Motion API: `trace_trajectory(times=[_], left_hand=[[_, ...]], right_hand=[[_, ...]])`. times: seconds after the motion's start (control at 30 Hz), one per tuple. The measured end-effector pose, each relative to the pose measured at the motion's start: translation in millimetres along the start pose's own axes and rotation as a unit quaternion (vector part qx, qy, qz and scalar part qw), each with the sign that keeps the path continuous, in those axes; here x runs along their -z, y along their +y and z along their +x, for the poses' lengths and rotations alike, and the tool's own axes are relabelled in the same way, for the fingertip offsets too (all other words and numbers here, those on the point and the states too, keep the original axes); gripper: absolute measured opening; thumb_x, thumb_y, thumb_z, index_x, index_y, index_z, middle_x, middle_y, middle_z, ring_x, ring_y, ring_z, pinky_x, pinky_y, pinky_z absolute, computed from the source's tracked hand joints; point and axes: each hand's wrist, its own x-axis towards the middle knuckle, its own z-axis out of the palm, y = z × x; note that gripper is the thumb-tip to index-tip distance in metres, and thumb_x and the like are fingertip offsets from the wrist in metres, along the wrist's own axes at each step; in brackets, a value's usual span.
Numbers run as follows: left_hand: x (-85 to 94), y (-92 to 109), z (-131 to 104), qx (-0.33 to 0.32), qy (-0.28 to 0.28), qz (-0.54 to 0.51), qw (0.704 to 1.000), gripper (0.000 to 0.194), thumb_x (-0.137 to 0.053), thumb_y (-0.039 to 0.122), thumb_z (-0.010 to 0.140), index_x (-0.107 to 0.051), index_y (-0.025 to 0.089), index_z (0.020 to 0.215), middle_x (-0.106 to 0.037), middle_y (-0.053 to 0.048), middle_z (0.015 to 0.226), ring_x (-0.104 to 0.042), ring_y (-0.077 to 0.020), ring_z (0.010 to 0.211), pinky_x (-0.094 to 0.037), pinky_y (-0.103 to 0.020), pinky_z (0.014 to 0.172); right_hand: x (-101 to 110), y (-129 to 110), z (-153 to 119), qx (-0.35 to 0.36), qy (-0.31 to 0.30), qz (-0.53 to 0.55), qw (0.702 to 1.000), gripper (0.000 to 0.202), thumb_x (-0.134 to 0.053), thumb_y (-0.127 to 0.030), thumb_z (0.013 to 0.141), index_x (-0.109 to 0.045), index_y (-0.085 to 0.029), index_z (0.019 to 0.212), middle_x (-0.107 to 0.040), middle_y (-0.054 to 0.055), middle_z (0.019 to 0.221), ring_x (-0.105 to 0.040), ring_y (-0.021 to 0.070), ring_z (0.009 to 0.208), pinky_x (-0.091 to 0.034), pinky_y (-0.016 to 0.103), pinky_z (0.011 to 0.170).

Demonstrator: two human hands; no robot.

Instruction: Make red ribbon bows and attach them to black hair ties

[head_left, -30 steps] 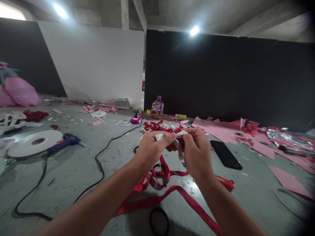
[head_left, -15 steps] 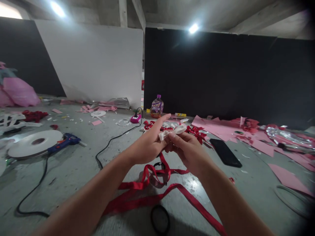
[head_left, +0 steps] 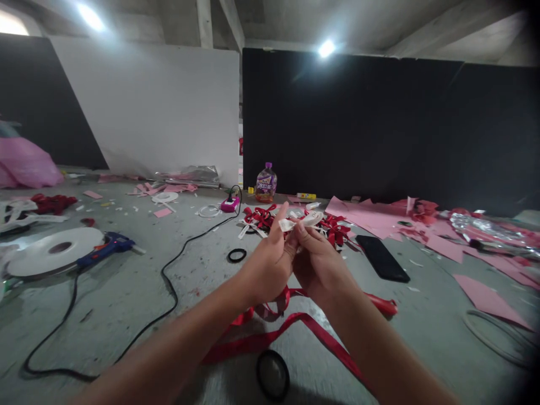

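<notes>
Pinching white ribbon (head_left: 310,220) above counter (head_left: 126,292), hands close together

Right hand (head_left: 323,269): grip closed, thumb and fingers pressed onto the white ribbon. Left hand (head_left: 269,270): index finger extended upward against the ribbon's left end, other fingers bent in toward the right fingertips; cannot tell how firmly that grip closes, contact partly hidden. White ribbon raised off the counter, roughly mid-view, seen in front of a heap of red and white bows (head_left: 259,216).

Below the hands, lying loose: red ribbon (head_left: 314,325), looped beneath the wrists, one long run sloping toward the right forearm. Nearest the camera, black ring (head_left: 259,376); second black ring (head_left: 237,261) beyond the left forearm. Red cylinder (head_left: 383,305) partly behind the right forearm. Black phone (head_left: 383,259) flat, further right.

Far left: white reel (head_left: 36,256), blue glue gun (head_left: 101,250) right up against it, black cord (head_left: 54,372) curving across the counter. Further back: magenta power adapter (head_left: 230,205), purple-capped bottle (head_left: 265,185) standing upright, yellow stick (head_left: 306,196) lying near it. Pink paper (head_left: 363,216) spread over the right side, mostly behind the phone.
</notes>
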Motion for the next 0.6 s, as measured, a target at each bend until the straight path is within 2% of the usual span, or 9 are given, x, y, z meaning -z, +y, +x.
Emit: trace_trajectory(times=[0.07, 0.1, 0.17, 0.23, 0.37, 0.6], left_hand=[[1.6, 0.1, 0.8, 0.004, -0.028, 0.04, 0.999, 0.054, -0.048, 0.036, 0.096, -0.038, 0.02, 0.148, -0.067, -0.008, 0.095, -0.063, -0.0213, 0.091, -0.046, -0.036, 0.09], [4.5, 0.6, 1.9, 0.016, -0.052, 0.055, 0.997, 0.055, -0.048, 0.035, 0.096, -0.036, 0.021, 0.149, -0.066, -0.006, 0.09, -0.063, -0.02, 0.084, -0.048, -0.035, 0.085], [12.1, 2.0, 4.5, 0.022, -0.062, 0.057, 0.996, 0.058, -0.053, 0.033, 0.094, -0.034, 0.022, 0.149, -0.062, -0.002, 0.078, -0.058, -0.016, 0.069, -0.048, -0.03, 0.069], [18.6, 3.9, 6.4, -0.004, -0.029, 0.045, 0.999, 0.054, -0.057, 0.032, 0.092, -0.041, 0.023, 0.143, -0.06, -0.001, 0.08, -0.056, -0.0138, 0.067, -0.046, -0.026, 0.064], [20.6, 8.1, 6.4, -0.078, 0.033, 0.039, 0.996, 0.035, -0.057, 0.031, 0.092, -0.058, 0.019, 0.125, -0.065, -0.005, 0.097, -0.061, -0.0149, 0.082, -0.049, -0.026, 0.074], [17.4, 11.5, 4.1, -0.086, 0.075, 0.053, 0.992, 0.023, -0.054, 0.024, 0.093, -0.065, 0.019, 0.113, -0.069, -0.006, 0.1, -0.064, -0.0169, 0.086, -0.051, -0.027, 0.077]], right_hand=[[-0.6, 1.1, 0.5, 0.006, 0.007, 0.006, 1.0, 0.025, -0.085, -0.037, 0.065, -0.071, -0.023, 0.08, -0.068, -0.002, 0.074, -0.062, 0.0128, 0.068, -0.052, 0.025, 0.067], [-0.7, 0.8, 1.1, 0.021, 0.009, 0.001, 1.0, 0.023, -0.084, -0.037, 0.067, -0.071, -0.023, 0.08, -0.068, -0.002, 0.075, -0.062, 0.0126, 0.068, -0.052, 0.026, 0.069], [-0.2, -1.3, 2.4, 0.067, 0.014, -0.024, 0.997, 0.02, -0.081, -0.038, 0.072, -0.071, -0.023, 0.08, -0.068, -0.002, 0.076, -0.062, 0.0128, 0.069, -0.052, 0.027, 0.07], [0.8, -3.9, 3.3, 0.113, 0.028, -0.061, 0.991, 0.018, -0.077, -0.039, 0.076, -0.071, -0.023, 0.081, -0.067, 0.0, 0.077, -0.06, 0.0134, 0.07, -0.051, 0.028, 0.069], [2.1, -5.7, 3.2, 0.136, 0.034, -0.098, 0.985, 0.02, -0.076, -0.042, 0.077, -0.073, -0.022, 0.082, -0.068, 0.002, 0.079, -0.058, 0.0144, 0.071, -0.048, 0.03, 0.069], [-2.4, -4.2, -1.9, 0.13, 0.018, -0.093, 0.987, 0.017, -0.075, -0.04, 0.078, -0.075, -0.022, 0.079, -0.072, 0.002, 0.078, -0.061, 0.015, 0.071, -0.049, 0.031, 0.072]])
